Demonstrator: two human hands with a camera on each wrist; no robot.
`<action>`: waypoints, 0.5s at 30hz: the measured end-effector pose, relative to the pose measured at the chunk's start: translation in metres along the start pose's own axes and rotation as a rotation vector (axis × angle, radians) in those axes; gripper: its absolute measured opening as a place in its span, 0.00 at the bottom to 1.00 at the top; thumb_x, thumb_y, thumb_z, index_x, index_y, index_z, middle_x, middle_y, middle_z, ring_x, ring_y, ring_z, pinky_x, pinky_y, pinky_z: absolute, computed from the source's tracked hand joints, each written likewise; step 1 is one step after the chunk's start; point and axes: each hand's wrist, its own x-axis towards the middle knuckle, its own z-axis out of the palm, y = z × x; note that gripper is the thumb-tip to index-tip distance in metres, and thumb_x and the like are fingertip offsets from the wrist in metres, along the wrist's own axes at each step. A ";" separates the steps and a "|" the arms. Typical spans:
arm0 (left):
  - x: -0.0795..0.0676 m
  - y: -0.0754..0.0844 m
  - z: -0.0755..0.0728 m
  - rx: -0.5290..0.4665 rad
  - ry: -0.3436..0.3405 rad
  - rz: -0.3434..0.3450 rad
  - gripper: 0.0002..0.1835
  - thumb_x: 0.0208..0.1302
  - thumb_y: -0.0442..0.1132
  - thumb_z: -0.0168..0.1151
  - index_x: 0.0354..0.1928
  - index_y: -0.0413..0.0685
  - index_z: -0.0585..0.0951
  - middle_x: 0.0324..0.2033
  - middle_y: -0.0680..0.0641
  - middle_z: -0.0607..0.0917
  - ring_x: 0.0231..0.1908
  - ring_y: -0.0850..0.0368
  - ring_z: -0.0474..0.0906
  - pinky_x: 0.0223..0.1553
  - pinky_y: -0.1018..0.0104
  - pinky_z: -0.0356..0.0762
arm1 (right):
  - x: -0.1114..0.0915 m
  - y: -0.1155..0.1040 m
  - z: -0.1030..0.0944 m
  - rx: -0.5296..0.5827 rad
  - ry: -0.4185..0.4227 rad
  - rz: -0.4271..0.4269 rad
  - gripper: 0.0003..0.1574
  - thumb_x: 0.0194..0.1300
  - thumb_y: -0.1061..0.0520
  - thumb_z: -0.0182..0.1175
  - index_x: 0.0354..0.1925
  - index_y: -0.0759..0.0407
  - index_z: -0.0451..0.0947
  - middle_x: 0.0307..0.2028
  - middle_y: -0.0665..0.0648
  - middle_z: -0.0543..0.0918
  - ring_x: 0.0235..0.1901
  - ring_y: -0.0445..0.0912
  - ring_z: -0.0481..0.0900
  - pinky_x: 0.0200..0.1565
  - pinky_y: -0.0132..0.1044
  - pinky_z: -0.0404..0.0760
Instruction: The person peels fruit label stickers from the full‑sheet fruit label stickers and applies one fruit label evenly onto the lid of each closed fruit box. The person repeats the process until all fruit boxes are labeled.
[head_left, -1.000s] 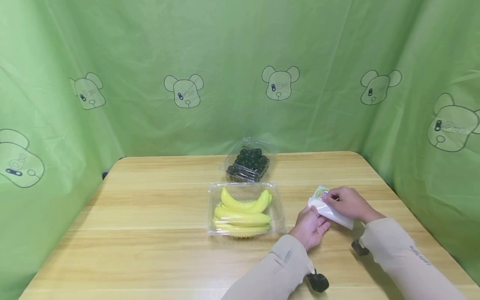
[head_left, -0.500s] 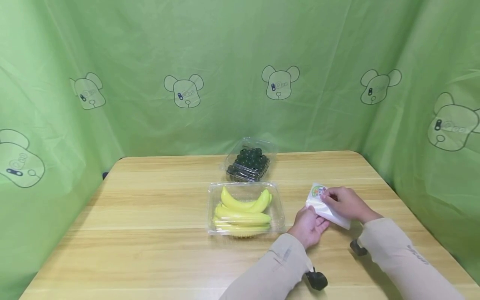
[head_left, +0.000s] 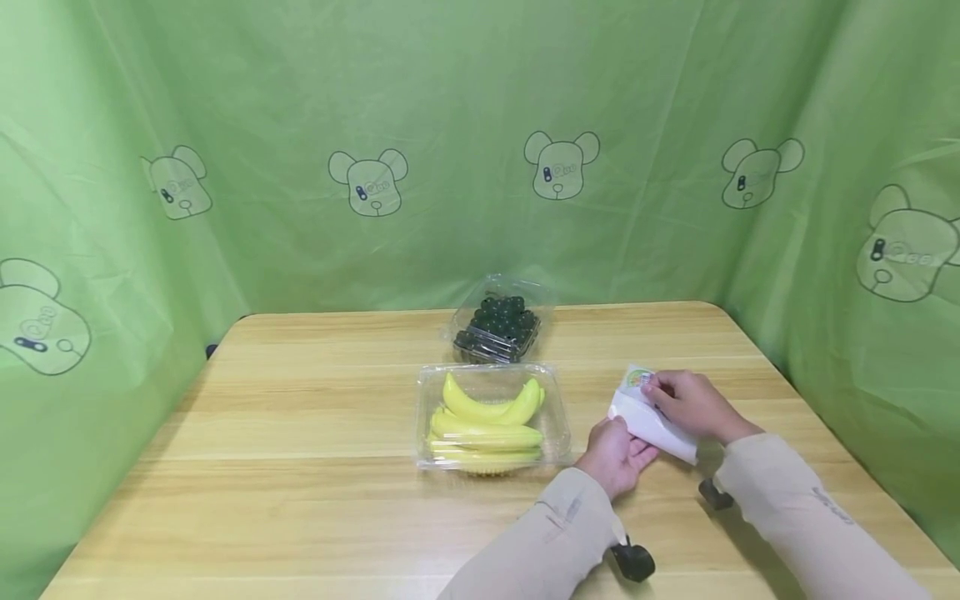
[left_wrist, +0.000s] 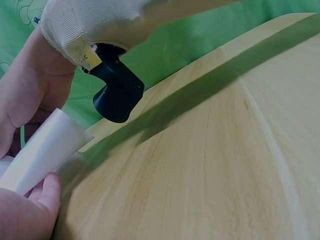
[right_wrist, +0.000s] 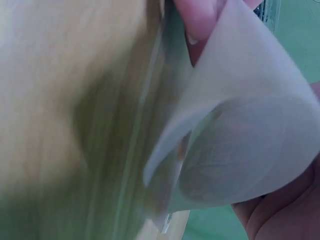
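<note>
In the head view my left hand (head_left: 615, 458) holds the near left edge of a white sticker sheet (head_left: 656, 429), thumb on top and fingers underneath. A round green-and-orange sticker (head_left: 637, 377) shows at its far end. My right hand (head_left: 693, 406) pinches the sheet beside that sticker with thumb and forefinger. Seen from the left wrist, the sheet (left_wrist: 45, 150) curls between the left hand (left_wrist: 25, 215) and the right hand (left_wrist: 37, 85). The right wrist view shows the curled sheet (right_wrist: 245, 70) with a faint round shape through it. Whether the sticker is lifting off, I cannot tell.
Left of the hands stands a clear plastic box (head_left: 557, 417) of yellow bananas (head_left: 487, 433). Behind it, dark grapes (head_left: 504, 321) sit in a clear clamshell with its lid raised. Black cameras (head_left: 633, 562) hang below both sleeves. Green curtains (head_left: 465, 83) surround the wooden table (head_left: 300, 500).
The sheet and both hands have shifted slightly left. The sheet's near part has turned from glossy to flatter white as it tilted. The fruit boxes have not moved.
</note>
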 end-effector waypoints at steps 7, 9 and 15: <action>0.001 -0.001 -0.001 0.005 -0.003 0.008 0.19 0.75 0.34 0.38 0.58 0.30 0.70 0.44 0.31 0.81 0.52 0.32 0.76 0.56 0.39 0.71 | 0.003 -0.002 -0.004 -0.005 0.000 0.000 0.16 0.73 0.57 0.53 0.27 0.59 0.77 0.17 0.49 0.69 0.20 0.43 0.65 0.22 0.33 0.65; 0.002 -0.002 -0.001 0.006 -0.005 0.009 0.19 0.75 0.34 0.38 0.58 0.29 0.70 0.44 0.31 0.81 0.52 0.31 0.75 0.57 0.39 0.71 | 0.004 -0.003 -0.005 -0.003 0.003 -0.004 0.16 0.73 0.56 0.53 0.28 0.60 0.78 0.18 0.49 0.69 0.21 0.43 0.65 0.22 0.34 0.65; 0.002 -0.002 0.000 0.004 0.001 0.010 0.18 0.74 0.33 0.39 0.59 0.29 0.69 0.44 0.31 0.81 0.51 0.31 0.76 0.56 0.39 0.71 | 0.004 -0.004 -0.006 -0.003 0.008 0.003 0.15 0.73 0.56 0.53 0.31 0.61 0.79 0.19 0.49 0.71 0.21 0.44 0.66 0.23 0.34 0.65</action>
